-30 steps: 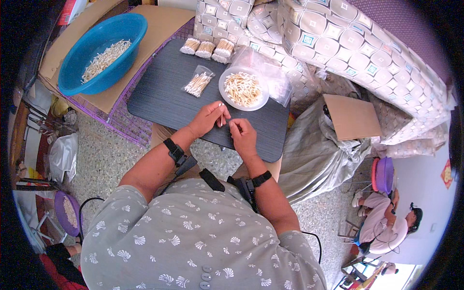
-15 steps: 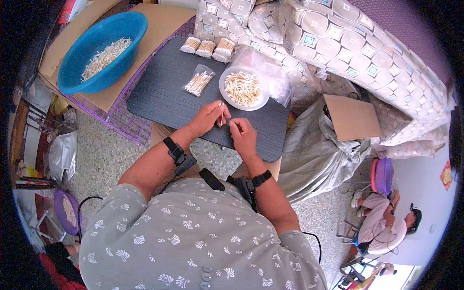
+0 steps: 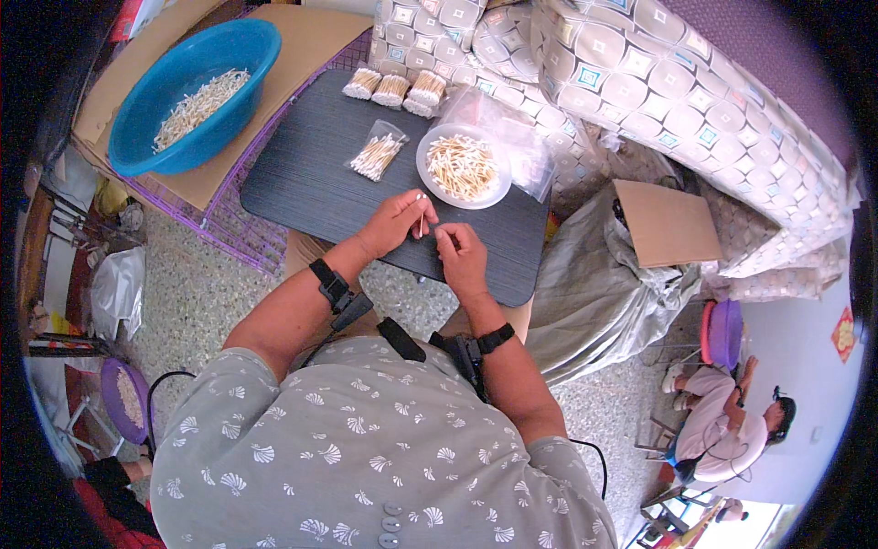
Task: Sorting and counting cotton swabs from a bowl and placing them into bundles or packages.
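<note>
Over the near edge of a dark tabletop (image 3: 311, 146), my left hand (image 3: 399, 221) is closed on a cotton swab (image 3: 422, 225), whose white tip shows by the fingers. Just to its right, my right hand (image 3: 463, 258) has thumb and fingers pressed together; anything between them is too small to make out. Beyond my hands stands a pale round bowl (image 3: 498, 195) full of loose cotton swabs (image 3: 462, 166). Left of it lies a clear bag of cotton swabs (image 3: 376, 156). Several packed bundles of swabs (image 3: 390, 89) line the far edge.
Clear plastic bags (image 3: 530, 169) lie right of the bowl. At far left, a blue basin (image 3: 137, 151) of swabs sits on cardboard (image 3: 311, 37) over a purple wire frame (image 3: 242, 233). Grey cloth (image 3: 594, 316) and a cardboard flap (image 3: 666, 222) are at right. Another person (image 3: 732, 430) sits beyond.
My hands stay nearly in place, with the swab still in the left one. The view has shifted very slightly. The seated person's hand has moved a little.
</note>
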`<state>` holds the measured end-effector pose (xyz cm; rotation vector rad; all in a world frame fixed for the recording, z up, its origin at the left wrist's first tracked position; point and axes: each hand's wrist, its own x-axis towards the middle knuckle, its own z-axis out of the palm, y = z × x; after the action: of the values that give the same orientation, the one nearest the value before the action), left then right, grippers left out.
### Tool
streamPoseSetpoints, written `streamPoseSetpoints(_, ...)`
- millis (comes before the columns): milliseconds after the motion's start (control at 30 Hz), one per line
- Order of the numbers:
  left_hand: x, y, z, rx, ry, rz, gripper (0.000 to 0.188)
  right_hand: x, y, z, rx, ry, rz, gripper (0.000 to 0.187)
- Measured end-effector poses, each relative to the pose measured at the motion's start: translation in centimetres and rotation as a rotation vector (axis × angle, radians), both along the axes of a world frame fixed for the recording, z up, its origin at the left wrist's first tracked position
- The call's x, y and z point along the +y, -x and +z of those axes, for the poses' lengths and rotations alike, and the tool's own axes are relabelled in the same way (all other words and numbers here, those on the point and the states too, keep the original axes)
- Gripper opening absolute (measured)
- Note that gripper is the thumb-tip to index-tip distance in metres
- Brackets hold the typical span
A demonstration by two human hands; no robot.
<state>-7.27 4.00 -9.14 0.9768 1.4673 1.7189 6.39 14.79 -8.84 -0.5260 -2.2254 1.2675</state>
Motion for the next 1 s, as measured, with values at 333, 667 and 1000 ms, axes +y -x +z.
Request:
streamPoseSetpoints(333,-0.3,0.0,0.3,0.005,-0.013,0.003,0.032,-0.1,0.1,0.1,-0.019,-0.037,-0.012,0.012)
streamPoseSetpoints(667,-0.3,0.0,0.2,0.004,-0.019,0.005,0.030,0.1,0.2,-0.8,-0.012,-0.008,-0.019,0.011)
streamPoseSetpoints(1000,-0.1,-0.2,0.1,-0.003,-0.025,0.024,0.030,0.1,0.1,-0.8,-0.025,-0.036,-0.028,0.013)
